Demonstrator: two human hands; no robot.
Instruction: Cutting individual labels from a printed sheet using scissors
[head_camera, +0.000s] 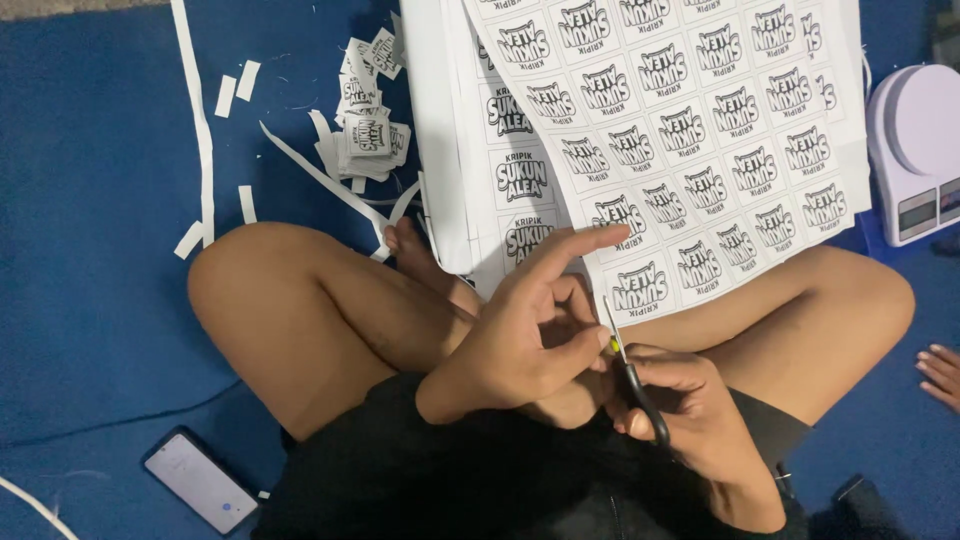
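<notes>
Right hand (690, 405) grips scissors (628, 365), blades at the label sheet (700, 150) bottom edge; left hand (535, 335) pinches that edge; open floor (90, 200) at nine o'clock.

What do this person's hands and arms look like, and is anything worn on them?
Both the left hand and the right hand are bare: no gloves, and no rings or watch that I can see. The forearms show no sleeves. The only clothing in view is a black garment over the lap and body.
</notes>
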